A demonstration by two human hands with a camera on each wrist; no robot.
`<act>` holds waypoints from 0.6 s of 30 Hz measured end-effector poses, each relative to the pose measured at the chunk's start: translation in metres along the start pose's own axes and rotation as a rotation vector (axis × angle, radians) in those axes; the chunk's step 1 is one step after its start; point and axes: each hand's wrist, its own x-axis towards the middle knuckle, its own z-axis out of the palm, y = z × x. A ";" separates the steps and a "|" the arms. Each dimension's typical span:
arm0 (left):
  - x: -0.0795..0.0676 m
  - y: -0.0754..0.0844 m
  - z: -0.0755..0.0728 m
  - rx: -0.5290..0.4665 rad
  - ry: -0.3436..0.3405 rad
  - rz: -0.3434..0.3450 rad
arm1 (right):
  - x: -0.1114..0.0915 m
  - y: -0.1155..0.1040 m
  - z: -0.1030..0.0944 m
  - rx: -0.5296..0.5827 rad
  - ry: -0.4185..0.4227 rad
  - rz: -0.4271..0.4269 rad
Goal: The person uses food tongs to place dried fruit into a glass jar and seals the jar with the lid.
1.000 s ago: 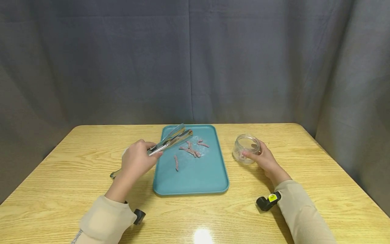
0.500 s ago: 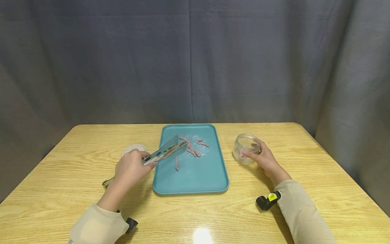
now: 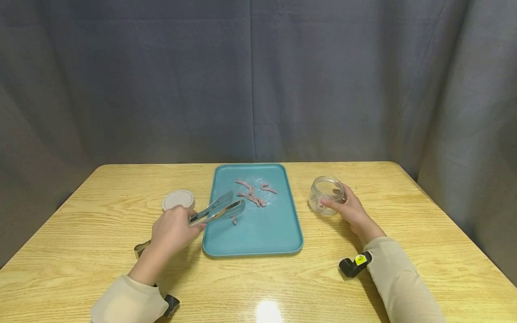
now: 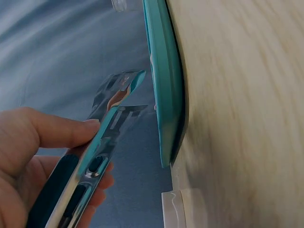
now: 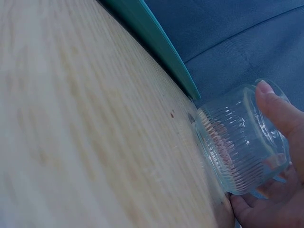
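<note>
My left hand (image 3: 173, 231) grips metal tongs (image 3: 220, 211), their two blades apart over the left part of a teal tray (image 3: 266, 237). Below the blade tips lies a short pinkish strip (image 3: 234, 220), partly hidden by the tongs. Several more pinkish, powder-dusted strips (image 3: 252, 198) lie farther back on the tray. My right hand (image 3: 353, 211) holds a clear glass jar (image 3: 325, 197) upright on the table, thumb on the near side. In the right wrist view, something pinkish shows through the ribbed wall of the jar (image 5: 242, 137).
A round whitish lid (image 3: 179, 198) lies on the wooden table (image 3: 307, 287), left of the tray and just behind my left hand. A grey curtain (image 3: 258, 80) hangs behind the table. White powder marks the tray's back half.
My left hand has drawn the tongs left and toward me, from above the clustered strips to the single strip at the tray's left. My right hand and the jar have stayed put.
</note>
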 end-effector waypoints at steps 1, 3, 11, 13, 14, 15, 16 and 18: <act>0.000 0.000 0.001 0.003 0.001 0.000 | 0.000 0.000 0.000 0.003 -0.001 0.003; 0.000 -0.001 0.002 0.008 -0.003 -0.004 | 0.000 0.000 -0.001 0.004 -0.004 0.005; 0.001 -0.001 0.003 0.026 -0.029 -0.017 | 0.000 0.000 0.001 -0.005 0.010 0.009; 0.001 -0.002 0.003 0.027 -0.035 -0.018 | 0.000 -0.001 0.001 -0.004 0.006 0.007; 0.001 -0.002 0.003 0.026 -0.039 -0.019 | 0.000 -0.001 0.001 -0.004 0.005 0.008; 0.001 -0.002 0.003 0.026 -0.041 -0.019 | -0.001 -0.001 0.000 -0.003 -0.001 0.007; 0.001 -0.002 0.003 0.024 -0.043 -0.019 | -0.001 -0.001 0.000 -0.002 -0.002 0.008; 0.001 -0.003 0.003 0.020 -0.045 -0.018 | -0.002 -0.002 0.000 0.000 -0.003 0.007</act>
